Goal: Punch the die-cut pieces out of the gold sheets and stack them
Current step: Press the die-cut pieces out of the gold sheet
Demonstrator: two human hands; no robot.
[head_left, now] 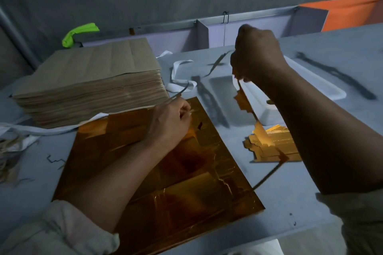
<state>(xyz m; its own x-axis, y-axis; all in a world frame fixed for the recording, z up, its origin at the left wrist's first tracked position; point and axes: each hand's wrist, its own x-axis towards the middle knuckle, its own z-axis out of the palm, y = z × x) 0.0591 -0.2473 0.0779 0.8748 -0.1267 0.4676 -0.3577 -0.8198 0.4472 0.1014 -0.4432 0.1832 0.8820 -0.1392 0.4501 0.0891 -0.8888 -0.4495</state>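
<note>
Dim room, pale surface (290,203), white tray (325,88) at the back, can't tell what's in it. Gold sheets (165,182) lie flat up front, left hand (170,122) on them pinching a thin strip (180,93), right hand (257,58) raised pinching a jagged gold offcut (243,99), punched pieces (275,147) stacked just beside.

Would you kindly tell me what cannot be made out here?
Head view:
Gold sheet: middle hidden under the left forearm.
Pieces: right side of the stack behind the right forearm.
Right hand: grip on the strip hidden, fingers turned away.
Sliver in left hand: blurred.
</note>
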